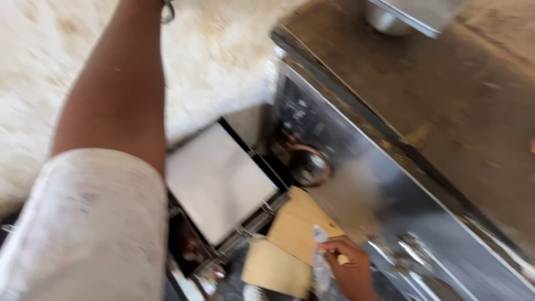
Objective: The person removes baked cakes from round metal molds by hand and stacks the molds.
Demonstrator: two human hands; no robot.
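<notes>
cardboard sheet (301,223) blocks low ctr, steel counter (423,234) walls right

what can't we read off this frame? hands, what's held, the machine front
- Left hand: out of the head view, cut off by the top edge; only the forearm shows.
- Right hand: its grip on a whitish strip against cardboard pieces is motion-blurred; strip's kind unclear.
- Dark machine panel: markings smeared by blur.
- Metal vessel: cut off by the top edge.

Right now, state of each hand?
Left hand: out of frame; only the left forearm and its rolled sleeve show.
Right hand: closed, pinching a white wrapper against a cardboard piece.
</notes>
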